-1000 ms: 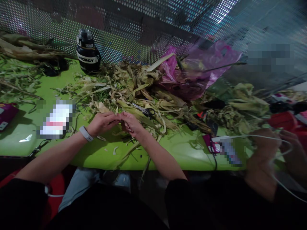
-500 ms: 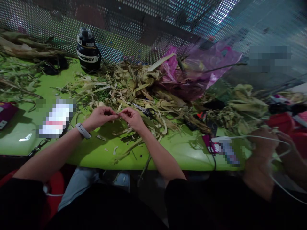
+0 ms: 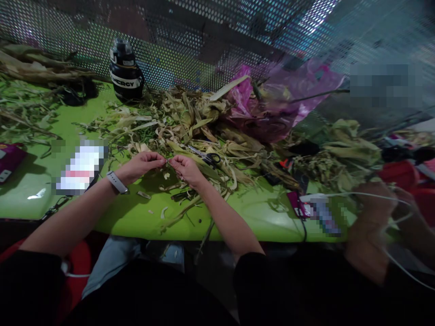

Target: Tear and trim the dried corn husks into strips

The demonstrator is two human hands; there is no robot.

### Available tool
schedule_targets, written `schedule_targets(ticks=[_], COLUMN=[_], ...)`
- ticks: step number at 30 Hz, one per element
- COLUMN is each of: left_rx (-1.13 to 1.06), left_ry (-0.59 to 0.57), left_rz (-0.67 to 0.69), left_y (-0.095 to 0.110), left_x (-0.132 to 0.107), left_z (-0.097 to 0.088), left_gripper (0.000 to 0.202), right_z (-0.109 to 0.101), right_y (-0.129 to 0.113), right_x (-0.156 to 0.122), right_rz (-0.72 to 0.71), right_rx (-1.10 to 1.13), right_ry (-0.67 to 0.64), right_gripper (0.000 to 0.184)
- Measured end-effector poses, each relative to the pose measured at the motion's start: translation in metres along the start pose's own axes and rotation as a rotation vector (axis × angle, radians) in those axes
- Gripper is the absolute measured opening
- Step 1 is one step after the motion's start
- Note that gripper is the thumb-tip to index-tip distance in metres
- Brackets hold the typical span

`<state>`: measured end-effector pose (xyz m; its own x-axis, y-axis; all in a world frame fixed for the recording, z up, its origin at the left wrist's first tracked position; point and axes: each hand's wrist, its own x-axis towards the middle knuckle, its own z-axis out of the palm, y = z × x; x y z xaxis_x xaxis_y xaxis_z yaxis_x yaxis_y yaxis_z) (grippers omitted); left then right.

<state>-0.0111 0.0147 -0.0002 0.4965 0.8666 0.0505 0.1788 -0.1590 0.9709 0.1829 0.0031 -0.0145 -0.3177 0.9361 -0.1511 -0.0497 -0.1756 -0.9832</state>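
Observation:
Above the green table (image 3: 136, 222), my left hand (image 3: 145, 164) has its thumb and fingers pinched together. My right hand (image 3: 186, 168) pinches too, its fingertips a small gap from the left ones. What either pinch holds is too small to make out. Several pale scraps (image 3: 166, 175) lie just below the hands. Behind them spreads a heap of dry, corn-like husks and leaves (image 3: 183, 113). Black-handled scissors (image 3: 208, 156) lie on the husks beyond my right hand, with blades pointing left.
A black bottle (image 3: 125, 74) stands at the back by the perforated metal screen (image 3: 176, 50). A pink plastic bag (image 3: 268, 108) rests behind the husks. A phone (image 3: 81, 167) lies at left, another (image 3: 324, 216) at right. A co-worker's hands (image 3: 377, 203) are blurred at far right.
My fingertips have drawn slightly apart, where they were touching before. A small pale scrap now shows below them. The co-worker's hands have shifted slightly.

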Motion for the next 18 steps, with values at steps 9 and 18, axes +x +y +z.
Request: schedule_targets(ticks=[9, 18], left_rx=[0.564, 0.983], left_ry=[0.228, 0.131], left_rz=[0.357, 0.5], left_y=[0.021, 0.009], left_x=[-0.011, -0.01], left_z=[0.002, 0.015], left_gripper=[0.043, 0.036], right_z=[0.001, 0.006], right_y=[0.002, 0.004], right_x=[0.001, 0.0], right_rz=[0.035, 0.0], right_rx=[0.028, -0.011], right_ry=[0.028, 0.038], right_gripper=[0.054, 0.056])
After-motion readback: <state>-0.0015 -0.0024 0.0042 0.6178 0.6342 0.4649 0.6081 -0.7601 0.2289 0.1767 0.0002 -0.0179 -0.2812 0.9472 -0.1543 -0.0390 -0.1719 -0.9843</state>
